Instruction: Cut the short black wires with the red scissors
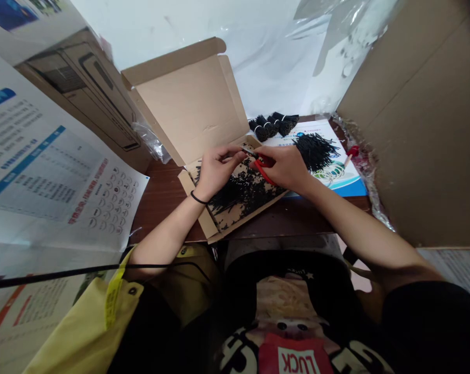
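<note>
Red-handled scissors (263, 171) are in my right hand (287, 165), with the blades pointing left. My left hand (216, 170) is closed in a pinch right by the blade tips; what lies between its fingertips is too small to make out. Both hands are over an open cardboard box (201, 221). Inside the box, a pile of thin black strips (227, 195) lies under my left hand, and small black scraps (254, 202) are scattered on the bottom. A loose heap of black strips (316, 150) rests just beyond my right hand.
Several black bundles tied with white bands (274, 124) lie behind the box on printed sheets (352, 182). Pale rubber bands (332, 174) are beside the loose heap. The box lid (192, 111) stands raised. Cardboard panels (422, 119) and a carton (90, 93) flank the dark wooden table (160, 192).
</note>
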A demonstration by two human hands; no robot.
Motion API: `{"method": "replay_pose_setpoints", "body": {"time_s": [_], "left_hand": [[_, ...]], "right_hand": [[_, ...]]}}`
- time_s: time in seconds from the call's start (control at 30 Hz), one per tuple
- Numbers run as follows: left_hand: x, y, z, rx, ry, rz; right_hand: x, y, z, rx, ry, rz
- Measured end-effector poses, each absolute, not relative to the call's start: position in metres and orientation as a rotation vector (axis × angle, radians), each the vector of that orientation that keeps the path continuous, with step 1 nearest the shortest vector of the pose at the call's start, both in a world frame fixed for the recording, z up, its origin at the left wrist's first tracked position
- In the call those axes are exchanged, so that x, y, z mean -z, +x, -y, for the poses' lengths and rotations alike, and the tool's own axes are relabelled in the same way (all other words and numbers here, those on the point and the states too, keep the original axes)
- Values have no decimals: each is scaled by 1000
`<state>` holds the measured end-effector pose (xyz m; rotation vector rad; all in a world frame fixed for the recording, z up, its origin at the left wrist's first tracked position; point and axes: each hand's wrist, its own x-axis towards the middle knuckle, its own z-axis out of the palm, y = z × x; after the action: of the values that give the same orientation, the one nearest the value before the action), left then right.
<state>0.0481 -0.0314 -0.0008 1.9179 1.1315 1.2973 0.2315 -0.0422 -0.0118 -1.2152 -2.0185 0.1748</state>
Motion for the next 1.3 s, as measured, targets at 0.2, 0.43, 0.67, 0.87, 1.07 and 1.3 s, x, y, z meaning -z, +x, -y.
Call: {"method": "replay_pose_setpoints", "body": {"time_s": [0.2, 0.43, 0.67, 0.87, 1.07, 1.3], "left_hand": [[4, 47, 30, -1290, 1913, -1101], [6, 46, 29, -1248, 1938, -1088], [7, 46, 28, -1236, 1930, -1073], [4, 47, 28, -1233, 1882, -1016], [4, 46, 28, -1238, 1844, -966], [5, 46, 28, -1214, 1842, -986]], "right_hand": [[12, 234, 42, -122, -1226, 2072], [14, 236, 40, -22, -1253, 2129], [14, 238, 38, 41, -1316, 2151], [12, 237, 37, -91, -1307, 2060], [9, 237, 38, -125, -1245, 2052], [9, 236, 40, -117, -1264, 2062]]}}
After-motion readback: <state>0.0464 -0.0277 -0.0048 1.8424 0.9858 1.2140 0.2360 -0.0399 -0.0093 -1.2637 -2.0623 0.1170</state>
